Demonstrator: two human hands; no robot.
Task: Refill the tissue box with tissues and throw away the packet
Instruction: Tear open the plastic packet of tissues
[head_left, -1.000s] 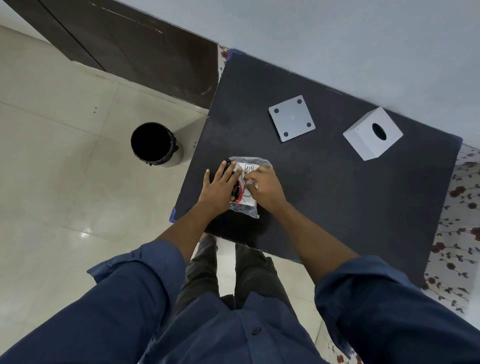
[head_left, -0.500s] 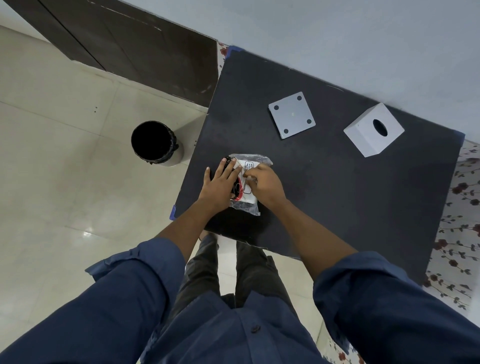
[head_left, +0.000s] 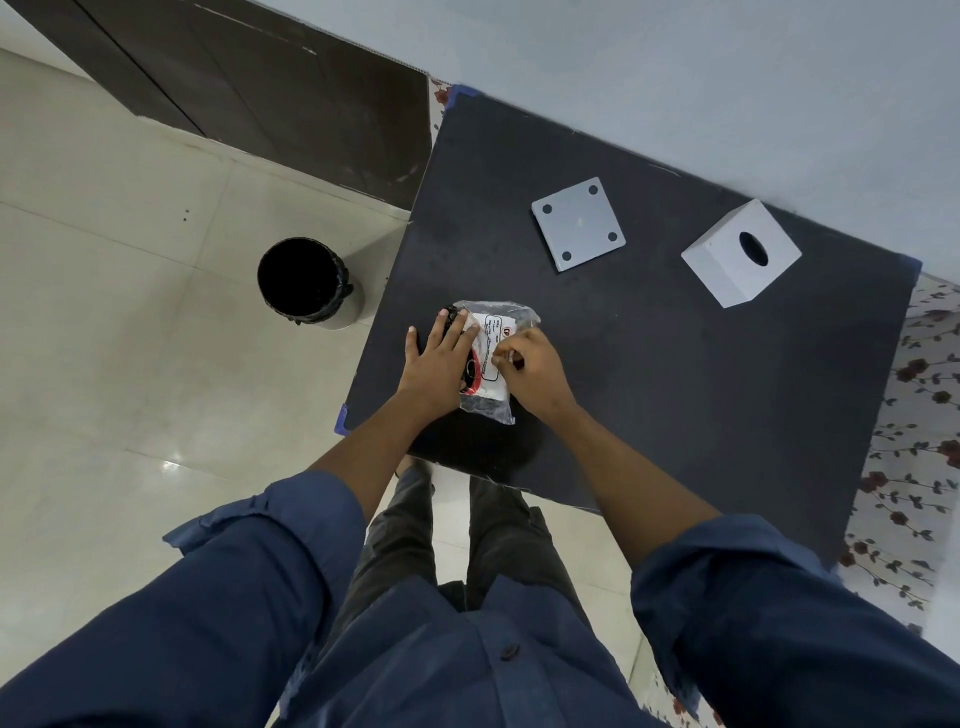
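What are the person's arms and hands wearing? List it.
Both arms wear dark blue shirt sleeves rolled up past the forearm, cuffs folded. The left hand and right hand are bare: no gloves, no watch, rings or bands visible.

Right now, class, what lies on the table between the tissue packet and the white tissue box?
Nothing: in the head view, bare black table separates packet from box.

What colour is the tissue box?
White, with a dark round opening; the tissue box shows in the head view.

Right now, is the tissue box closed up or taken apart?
Taken apart. The box sits hole-up near the wall, while its base plate lies flat on the table, apart from it.
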